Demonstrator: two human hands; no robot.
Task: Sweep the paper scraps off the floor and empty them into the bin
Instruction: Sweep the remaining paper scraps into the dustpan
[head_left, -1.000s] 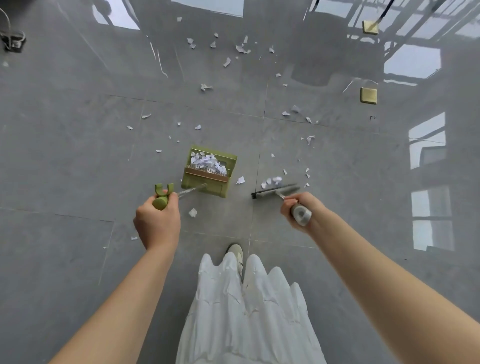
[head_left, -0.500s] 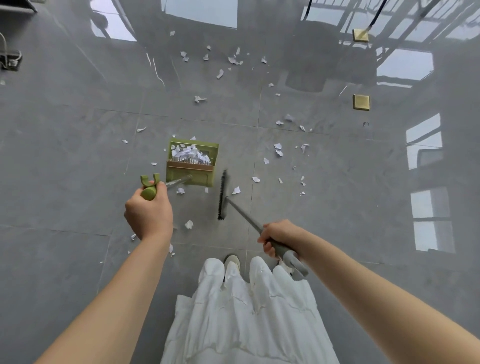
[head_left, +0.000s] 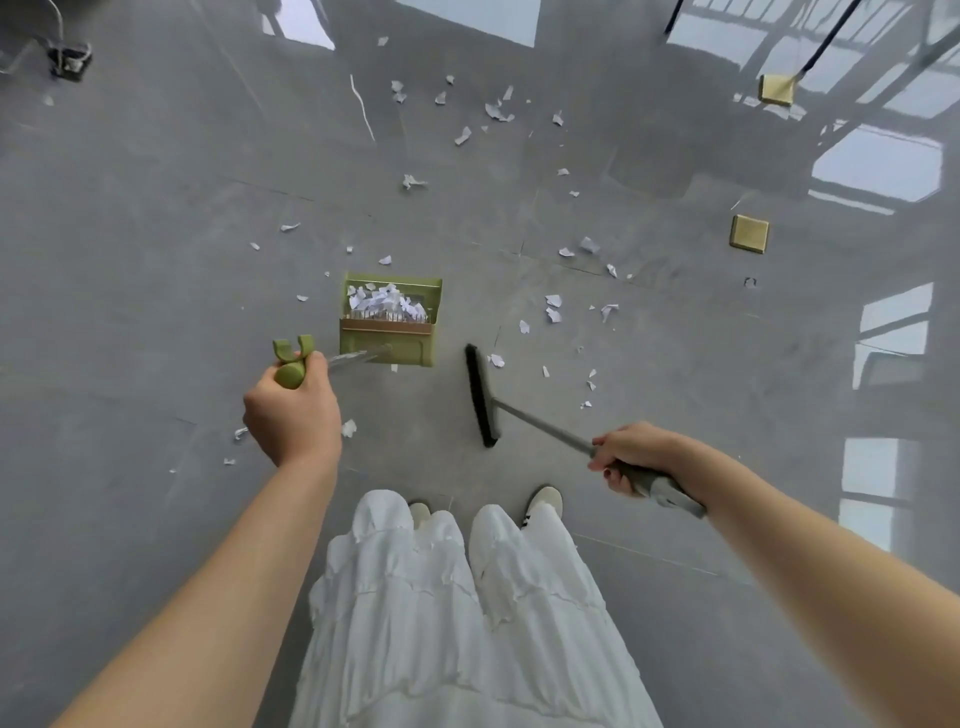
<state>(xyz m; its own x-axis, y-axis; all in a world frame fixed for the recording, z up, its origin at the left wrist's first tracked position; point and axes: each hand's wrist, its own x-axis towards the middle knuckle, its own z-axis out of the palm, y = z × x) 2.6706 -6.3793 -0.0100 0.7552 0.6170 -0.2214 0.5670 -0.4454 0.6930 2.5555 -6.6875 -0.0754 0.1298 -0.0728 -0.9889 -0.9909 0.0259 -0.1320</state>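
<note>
A green dustpan (head_left: 387, 349) stands on the grey floor ahead of me, with several white paper scraps heaped inside it. My left hand (head_left: 291, 415) grips the green top of its long handle. My right hand (head_left: 631, 457) grips the grey broom handle. The black broom head (head_left: 480, 396) rests on the floor to the right of the dustpan, apart from it. Loose paper scraps (head_left: 553, 307) lie to the right of the broom, and more scraps (head_left: 496, 111) are scattered farther ahead. No bin is in view.
Two brass floor plates (head_left: 749, 234) (head_left: 776, 89) sit in the floor at right. A dark object with a cable (head_left: 70, 57) is at the far left. My white skirt (head_left: 457, 613) and shoes are below. The glossy tiles reflect windows.
The broom head swung from lying crosswise beside the dustpan to pointing away from me, and drew back to the right. The dustpan shifted slightly left with my left hand.
</note>
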